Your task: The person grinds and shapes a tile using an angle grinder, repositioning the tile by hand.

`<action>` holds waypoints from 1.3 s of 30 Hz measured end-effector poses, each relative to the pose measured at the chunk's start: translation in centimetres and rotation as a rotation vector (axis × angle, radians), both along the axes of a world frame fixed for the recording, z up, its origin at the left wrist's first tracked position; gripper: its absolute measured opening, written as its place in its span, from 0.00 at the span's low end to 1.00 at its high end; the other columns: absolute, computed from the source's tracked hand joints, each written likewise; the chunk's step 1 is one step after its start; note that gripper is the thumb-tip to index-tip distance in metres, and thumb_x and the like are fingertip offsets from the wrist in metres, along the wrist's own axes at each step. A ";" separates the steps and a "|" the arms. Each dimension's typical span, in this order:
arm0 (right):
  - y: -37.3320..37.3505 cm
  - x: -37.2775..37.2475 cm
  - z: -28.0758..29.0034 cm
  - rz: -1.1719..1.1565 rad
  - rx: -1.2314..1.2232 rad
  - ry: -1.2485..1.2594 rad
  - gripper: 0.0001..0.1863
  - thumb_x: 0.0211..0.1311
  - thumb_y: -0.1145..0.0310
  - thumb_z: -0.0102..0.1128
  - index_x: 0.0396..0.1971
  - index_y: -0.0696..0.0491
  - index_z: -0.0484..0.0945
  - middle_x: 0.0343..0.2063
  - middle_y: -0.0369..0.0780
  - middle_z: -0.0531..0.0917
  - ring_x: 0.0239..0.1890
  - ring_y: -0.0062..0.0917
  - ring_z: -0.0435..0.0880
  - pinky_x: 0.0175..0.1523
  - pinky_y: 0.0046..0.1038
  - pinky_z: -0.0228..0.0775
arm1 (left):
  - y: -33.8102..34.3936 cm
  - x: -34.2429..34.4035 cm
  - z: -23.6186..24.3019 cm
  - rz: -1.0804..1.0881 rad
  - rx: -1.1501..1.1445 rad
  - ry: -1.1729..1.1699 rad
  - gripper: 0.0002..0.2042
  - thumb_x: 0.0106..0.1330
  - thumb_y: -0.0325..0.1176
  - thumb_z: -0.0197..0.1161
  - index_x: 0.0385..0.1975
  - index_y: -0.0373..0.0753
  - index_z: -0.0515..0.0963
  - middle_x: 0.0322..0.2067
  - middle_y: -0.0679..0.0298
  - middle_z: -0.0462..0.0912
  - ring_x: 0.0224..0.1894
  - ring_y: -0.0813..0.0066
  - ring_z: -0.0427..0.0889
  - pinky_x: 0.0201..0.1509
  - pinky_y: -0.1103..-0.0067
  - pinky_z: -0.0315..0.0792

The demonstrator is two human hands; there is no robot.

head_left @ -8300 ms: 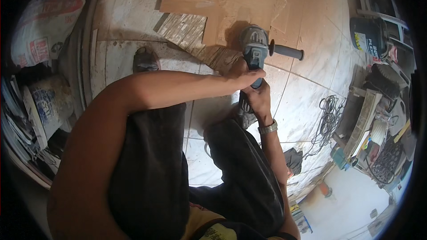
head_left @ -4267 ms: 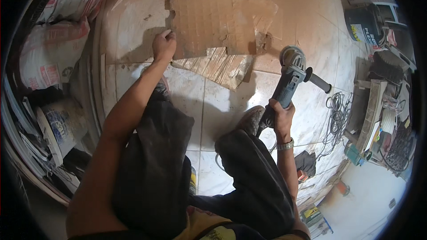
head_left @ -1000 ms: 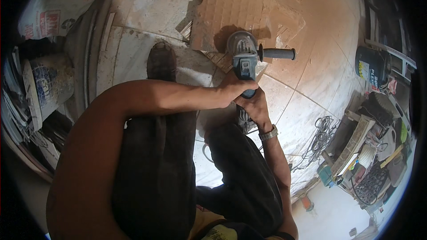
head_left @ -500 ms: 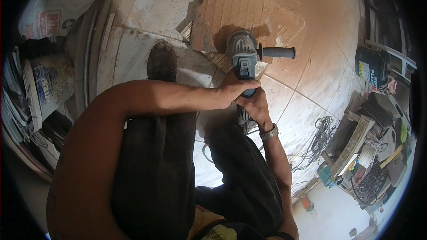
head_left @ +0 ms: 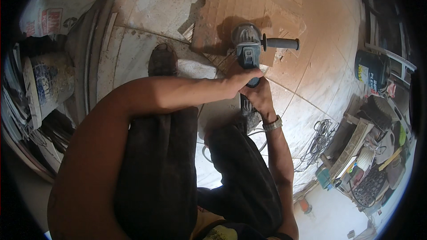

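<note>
An angle grinder [head_left: 248,53] with a dark body and a grey head is held out in front of my knees. My left hand [head_left: 242,82] is closed around the body from the left, its thumb across the top. Just behind it, my right hand [head_left: 259,98] grips the rear of the body, a metal watch [head_left: 272,123] on that wrist. The black side handle [head_left: 282,43] sticks out to the right, with no hand on it. Beneath the head lies a dusty sheet of cardboard [head_left: 218,0]; the grinder's underside is hidden.
Tiled floor [head_left: 307,102] with reddish dust surrounds my shoe [head_left: 163,60]. A coiled cable [head_left: 318,140] lies to the right, near a wooden tray of tools [head_left: 356,146] and a dark container [head_left: 371,71]. At left stand a stained bucket [head_left: 55,80] and a printed sack [head_left: 66,0].
The grinder has shifted slightly right and a little away from me, with both hands still around it. The side handle has moved along with it.
</note>
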State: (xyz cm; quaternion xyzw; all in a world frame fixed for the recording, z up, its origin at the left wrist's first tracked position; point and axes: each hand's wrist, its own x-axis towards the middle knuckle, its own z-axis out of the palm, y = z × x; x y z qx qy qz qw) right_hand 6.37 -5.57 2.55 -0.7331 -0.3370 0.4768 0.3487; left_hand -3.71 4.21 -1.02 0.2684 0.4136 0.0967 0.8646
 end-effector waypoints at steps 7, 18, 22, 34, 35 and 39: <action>2.1 1.8 0.3 0.003 -0.124 0.011 0.30 0.51 0.66 0.81 0.53 0.63 0.80 0.45 0.46 0.89 0.48 0.31 0.88 0.55 0.33 0.79 | 2.0 1.6 0.8 -0.031 -0.222 0.016 0.13 0.61 0.34 0.77 0.42 0.40 0.83 0.39 0.65 0.85 0.40 0.73 0.84 0.44 0.72 0.81; 5.0 3.7 -0.6 0.009 -0.042 -0.027 0.28 0.50 0.68 0.80 0.50 0.63 0.82 0.43 0.45 0.89 0.44 0.30 0.88 0.51 0.32 0.80 | 5.2 3.6 0.2 0.055 -0.049 -0.018 0.13 0.58 0.33 0.78 0.40 0.39 0.83 0.37 0.63 0.85 0.39 0.71 0.85 0.41 0.72 0.82; 5.0 3.2 -0.2 0.034 0.025 -0.046 0.22 0.56 0.67 0.78 0.45 0.63 0.81 0.34 0.38 0.87 0.34 0.21 0.83 0.40 0.27 0.77 | 5.1 3.6 0.3 0.093 0.009 0.013 0.16 0.55 0.30 0.79 0.40 0.38 0.80 0.36 0.62 0.84 0.36 0.70 0.85 0.28 0.71 0.86; 1.3 1.7 0.7 0.040 -0.106 -0.002 0.32 0.51 0.62 0.83 0.53 0.62 0.80 0.43 0.46 0.90 0.46 0.32 0.89 0.53 0.33 0.81 | 1.4 1.2 1.8 0.007 0.003 0.092 0.15 0.56 0.33 0.77 0.42 0.39 0.83 0.38 0.65 0.85 0.41 0.73 0.84 0.45 0.72 0.79; 0.9 1.6 0.6 0.037 -0.074 -0.006 0.32 0.51 0.62 0.83 0.54 0.62 0.80 0.43 0.46 0.90 0.46 0.32 0.89 0.53 0.34 0.81 | 1.1 1.2 1.7 0.011 0.013 0.077 0.15 0.56 0.33 0.77 0.41 0.39 0.83 0.38 0.65 0.85 0.40 0.73 0.84 0.45 0.72 0.79; 0.0 0.8 0.4 0.033 -0.045 -0.021 0.32 0.52 0.62 0.83 0.54 0.62 0.80 0.42 0.47 0.90 0.46 0.33 0.90 0.53 0.34 0.81 | -0.1 0.4 1.0 0.046 0.037 0.077 0.14 0.57 0.34 0.77 0.40 0.40 0.82 0.38 0.65 0.84 0.40 0.74 0.83 0.44 0.72 0.78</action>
